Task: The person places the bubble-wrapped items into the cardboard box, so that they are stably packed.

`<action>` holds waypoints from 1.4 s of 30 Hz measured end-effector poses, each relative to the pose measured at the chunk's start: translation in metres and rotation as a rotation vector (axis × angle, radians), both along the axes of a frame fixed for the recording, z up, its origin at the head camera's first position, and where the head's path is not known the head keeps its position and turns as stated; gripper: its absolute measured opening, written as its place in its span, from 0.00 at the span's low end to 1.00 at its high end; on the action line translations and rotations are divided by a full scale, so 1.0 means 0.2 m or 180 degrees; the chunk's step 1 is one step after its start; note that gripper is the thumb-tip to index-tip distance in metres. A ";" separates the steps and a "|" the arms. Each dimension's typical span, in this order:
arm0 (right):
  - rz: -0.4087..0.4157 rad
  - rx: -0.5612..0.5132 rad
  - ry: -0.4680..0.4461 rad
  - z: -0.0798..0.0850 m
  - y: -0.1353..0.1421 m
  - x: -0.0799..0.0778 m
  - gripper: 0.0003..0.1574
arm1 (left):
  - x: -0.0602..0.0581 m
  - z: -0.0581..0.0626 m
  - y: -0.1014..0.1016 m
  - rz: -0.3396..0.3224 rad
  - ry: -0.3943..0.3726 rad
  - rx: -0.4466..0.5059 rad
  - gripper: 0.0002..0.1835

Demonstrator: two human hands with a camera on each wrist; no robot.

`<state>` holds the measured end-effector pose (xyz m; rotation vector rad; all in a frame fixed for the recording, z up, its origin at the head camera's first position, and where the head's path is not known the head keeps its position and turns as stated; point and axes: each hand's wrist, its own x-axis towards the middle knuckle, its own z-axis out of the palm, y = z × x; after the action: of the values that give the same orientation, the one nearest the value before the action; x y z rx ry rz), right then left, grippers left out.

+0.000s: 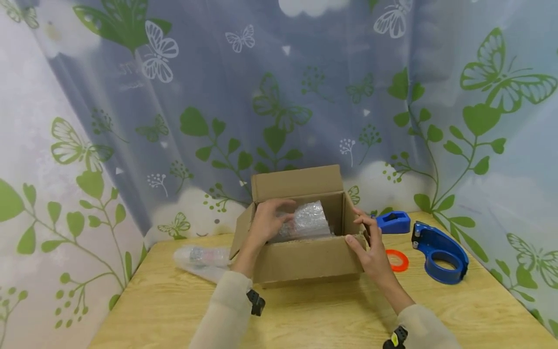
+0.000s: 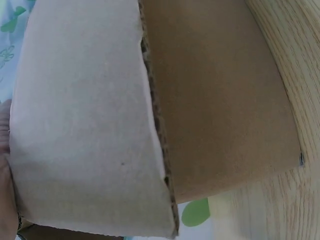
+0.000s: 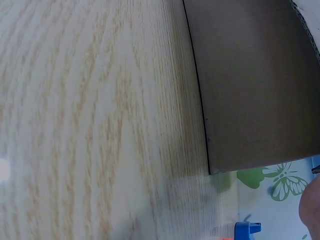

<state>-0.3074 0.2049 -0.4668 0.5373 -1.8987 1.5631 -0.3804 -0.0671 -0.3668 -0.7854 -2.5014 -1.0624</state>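
Observation:
An opened cardboard box (image 1: 311,259) stands on the table in the head view, its flaps spread outward. A clear bubble-wrapped packet (image 1: 311,220) lies inside, its upper end leaning above the front edge. My left hand (image 1: 269,220) reaches over the box's left side, fingers loosely bent beside the packet. At the front right corner, my right hand (image 1: 372,252) grips the box, thumb at the front and fingers along the right side. The left wrist view shows a pale flap (image 2: 90,120), with a bit of the left hand (image 2: 5,185) at its edge.
Another bubble-wrapped item (image 1: 205,257) lies left of the box on the wooden table (image 1: 165,300). To the right are a small blue tape dispenser (image 1: 394,223), an orange-red tape ring (image 1: 403,261) and a larger blue tape dispenser (image 1: 442,257). A patterned curtain (image 1: 209,87) stands behind.

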 end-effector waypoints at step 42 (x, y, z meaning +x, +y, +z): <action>0.0016 -0.0005 0.0072 0.00 0.01 -0.01 0.25 | 0.12 -0.03 -1.11 0.0664 -0.0681 -0.0642 0.24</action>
<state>-0.3092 0.2070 -0.4662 0.5571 -1.8806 1.5553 -0.3572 -0.2898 -0.3731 -0.4672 -2.8307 -0.8730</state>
